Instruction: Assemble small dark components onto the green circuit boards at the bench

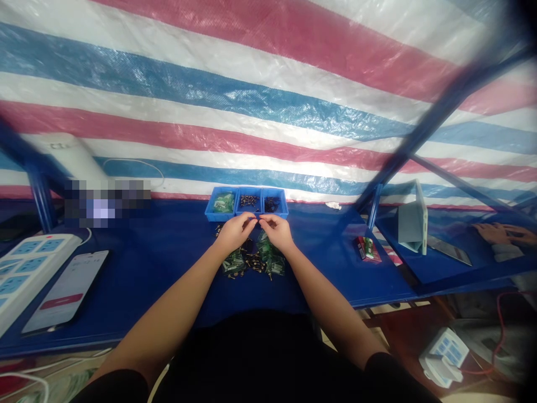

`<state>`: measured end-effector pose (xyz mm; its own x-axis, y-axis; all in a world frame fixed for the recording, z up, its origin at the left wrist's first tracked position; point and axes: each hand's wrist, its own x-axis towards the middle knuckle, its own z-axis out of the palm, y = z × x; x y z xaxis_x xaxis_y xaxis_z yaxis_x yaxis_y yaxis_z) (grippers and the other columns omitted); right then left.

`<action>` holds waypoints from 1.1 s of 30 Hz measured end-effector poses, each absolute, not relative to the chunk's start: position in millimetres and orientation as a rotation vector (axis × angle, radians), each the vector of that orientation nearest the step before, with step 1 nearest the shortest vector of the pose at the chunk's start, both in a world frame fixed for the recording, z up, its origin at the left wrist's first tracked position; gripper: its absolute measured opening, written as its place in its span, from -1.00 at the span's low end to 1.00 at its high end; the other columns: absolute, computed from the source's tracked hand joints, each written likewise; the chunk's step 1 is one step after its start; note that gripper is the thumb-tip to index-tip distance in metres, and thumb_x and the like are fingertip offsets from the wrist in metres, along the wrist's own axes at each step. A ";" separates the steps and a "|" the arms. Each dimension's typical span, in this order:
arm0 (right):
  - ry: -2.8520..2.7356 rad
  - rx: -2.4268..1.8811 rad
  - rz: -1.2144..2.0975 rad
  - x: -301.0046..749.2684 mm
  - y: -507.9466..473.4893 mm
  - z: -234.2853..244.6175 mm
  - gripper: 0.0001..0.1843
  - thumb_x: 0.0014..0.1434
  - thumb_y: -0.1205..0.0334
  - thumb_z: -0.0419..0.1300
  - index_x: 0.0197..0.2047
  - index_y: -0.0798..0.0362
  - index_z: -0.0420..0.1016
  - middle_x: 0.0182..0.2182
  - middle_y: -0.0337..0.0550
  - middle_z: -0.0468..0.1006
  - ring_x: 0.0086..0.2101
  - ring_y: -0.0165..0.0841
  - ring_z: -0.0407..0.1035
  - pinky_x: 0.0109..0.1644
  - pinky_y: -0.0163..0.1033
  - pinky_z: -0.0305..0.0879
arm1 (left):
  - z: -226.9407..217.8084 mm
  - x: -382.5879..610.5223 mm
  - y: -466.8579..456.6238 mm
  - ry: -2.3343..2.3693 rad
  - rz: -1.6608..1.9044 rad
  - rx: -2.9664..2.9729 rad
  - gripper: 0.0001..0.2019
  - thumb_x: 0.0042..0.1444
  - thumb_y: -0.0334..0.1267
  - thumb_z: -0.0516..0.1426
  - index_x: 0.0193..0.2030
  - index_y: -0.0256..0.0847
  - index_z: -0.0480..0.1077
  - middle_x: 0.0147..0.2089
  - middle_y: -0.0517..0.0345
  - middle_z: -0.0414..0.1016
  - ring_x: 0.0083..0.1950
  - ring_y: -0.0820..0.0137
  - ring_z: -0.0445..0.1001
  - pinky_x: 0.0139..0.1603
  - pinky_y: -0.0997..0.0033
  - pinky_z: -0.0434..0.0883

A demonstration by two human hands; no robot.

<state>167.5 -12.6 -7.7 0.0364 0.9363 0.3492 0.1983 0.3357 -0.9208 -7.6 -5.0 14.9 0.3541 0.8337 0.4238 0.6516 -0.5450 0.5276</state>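
My left hand (235, 231) and my right hand (277, 230) meet fingertip to fingertip just in front of three joined blue bins. Both are closed in a pinch, and whatever sits between the fingers is too small to make out. The left bin (207, 211) holds clear-green pieces, the middle bin (243, 210) small brassy-dark parts, the right bin (283, 208) darker small parts. Beneath my hands lies a loose pile of small brass-coloured, screw-like parts (254, 261) with green see-through packets (234, 262) on either side, partly hidden by my hands.
The blue table (168, 268) carries a power strip (46, 252) and phone (67, 288) at left. A small red-green box (368, 248) lies at right. Beyond the blue frame post (375, 207) stand a propped tablet (419, 218) and another person's hands (499, 232). A striped sheet (260, 123) hangs behind.
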 end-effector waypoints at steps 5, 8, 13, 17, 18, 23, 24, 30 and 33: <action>-1.437 -1.090 0.803 168.0 -11.7 -9.8 -0.69 0.11 0.05 0.24 -0.16 0.06 0.57 -0.32 -0.10 0.62 -0.34 -0.32 0.51 -0.17 -0.20 0.49 | 13.2 -7.6 -3.7 1.318 0.981 2.377 -0.72 0.28 -0.05 -0.04 -0.07 -0.11 0.39 -0.37 0.19 0.51 -0.34 0.36 0.47 -0.32 0.43 0.32; -1.441 -1.095 0.812 167.3 -12.0 -10.9 -0.69 0.10 0.05 0.25 -0.15 0.05 0.57 -0.31 -0.11 0.62 -0.33 -0.32 0.51 -0.16 -0.20 0.49 | 13.5 -7.8 -2.7 1.304 0.972 2.390 -0.69 0.31 -0.05 -0.08 -0.14 -0.13 0.40 -0.34 0.15 0.52 -0.33 0.34 0.48 -0.31 0.41 0.32; -1.429 -1.079 0.821 166.6 -11.7 -11.8 -0.69 0.09 0.06 0.25 -0.15 0.06 0.57 -0.31 -0.10 0.61 -0.32 -0.31 0.51 -0.16 -0.21 0.49 | 15.3 -8.3 -3.5 1.305 0.961 2.400 -0.67 0.31 -0.04 -0.10 -0.20 -0.14 0.40 -0.35 0.13 0.52 -0.32 0.33 0.48 -0.31 0.40 0.33; -1.431 -1.087 0.816 167.5 -10.9 -11.1 -0.68 0.10 0.04 0.25 -0.15 0.05 0.57 -0.31 -0.10 0.61 -0.32 -0.31 0.52 -0.16 -0.21 0.49 | 15.1 -8.7 -4.3 1.305 0.997 2.365 -0.69 0.27 0.00 -0.03 -0.04 -0.12 0.37 -0.36 0.17 0.51 -0.34 0.35 0.48 -0.32 0.41 0.34; -1.431 -1.089 0.818 167.6 -10.9 -10.6 -0.68 0.10 0.04 0.24 -0.15 0.05 0.57 -0.30 -0.10 0.61 -0.32 -0.31 0.52 -0.16 -0.21 0.49 | 14.7 -8.7 -4.1 1.304 1.003 2.358 -0.68 0.26 -0.01 -0.02 -0.02 -0.12 0.36 -0.38 0.19 0.51 -0.35 0.35 0.48 -0.32 0.42 0.35; -1.431 -1.088 0.832 167.2 -13.2 -7.5 -0.68 0.10 0.05 0.25 -0.14 0.06 0.57 -0.31 -0.10 0.61 -0.32 -0.31 0.52 -0.15 -0.20 0.49 | 12.9 -8.6 -2.4 1.313 1.006 2.393 -0.73 0.27 -0.06 -0.03 -0.08 -0.11 0.40 -0.36 0.18 0.52 -0.32 0.35 0.48 -0.30 0.42 0.34; -1.433 -1.087 0.834 167.0 -13.8 -6.9 -0.68 0.09 0.05 0.25 -0.14 0.06 0.57 -0.31 -0.10 0.61 -0.32 -0.31 0.52 -0.15 -0.20 0.49 | 13.1 -8.6 -2.3 1.312 1.001 2.399 -0.72 0.28 -0.06 -0.04 -0.09 -0.11 0.40 -0.34 0.17 0.53 -0.31 0.34 0.48 -0.30 0.42 0.34; -1.434 -1.073 0.836 166.4 -14.5 -5.8 -0.65 0.07 0.03 0.27 -0.13 0.05 0.57 -0.29 -0.10 0.62 -0.31 -0.31 0.51 -0.15 -0.20 0.49 | 13.8 -8.1 -1.5 1.312 0.995 2.402 -0.72 0.28 -0.07 -0.04 -0.10 -0.11 0.42 -0.27 0.13 0.56 -0.25 0.32 0.50 -0.27 0.41 0.35; -1.441 -1.065 0.835 166.8 -13.5 -7.0 -0.64 0.07 0.01 0.27 -0.13 0.05 0.57 -0.28 -0.10 0.61 -0.31 -0.31 0.51 -0.15 -0.20 0.49 | 13.0 -7.9 -0.4 1.327 1.007 2.396 -0.73 0.27 -0.07 -0.02 -0.09 -0.10 0.42 -0.31 0.15 0.55 -0.26 0.32 0.50 -0.26 0.40 0.35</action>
